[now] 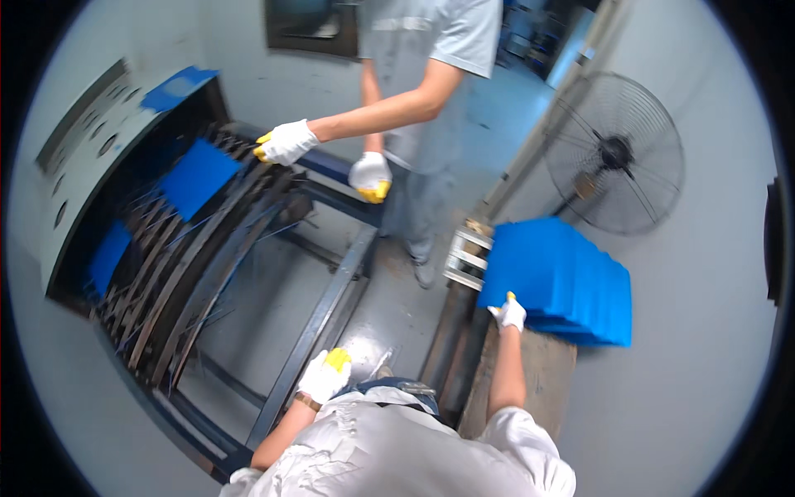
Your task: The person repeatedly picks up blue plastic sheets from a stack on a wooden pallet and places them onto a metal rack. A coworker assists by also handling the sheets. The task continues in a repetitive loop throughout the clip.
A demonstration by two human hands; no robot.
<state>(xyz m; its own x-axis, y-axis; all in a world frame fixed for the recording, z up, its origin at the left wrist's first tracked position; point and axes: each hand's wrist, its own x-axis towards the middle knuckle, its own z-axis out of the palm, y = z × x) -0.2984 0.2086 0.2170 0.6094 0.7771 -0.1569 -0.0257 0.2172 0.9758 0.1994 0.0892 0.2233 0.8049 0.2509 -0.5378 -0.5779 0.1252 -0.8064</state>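
Note:
My right hand (508,315), in a white glove with yellow fingertips, is at the near edge of a stack of blue sheets (563,273). Its thumb lies over the edge and the fingers look closed on the lowest left corner of a sheet. The sheets lie fanned on a wooden bench (538,364). My left hand (325,377), gloved the same way, hangs beside my waist near a dark metal rail (319,319). Nothing shows in it, and its fingers are loosely bent and apart.
Opposite stands a co-worker (431,108) in white gloves, one hand over the rack's far end. Two blue sheets (199,178) rest on the slatted rack (166,298) before a machine opening (62,240). A caged fan (614,153) stands right, by a doorway.

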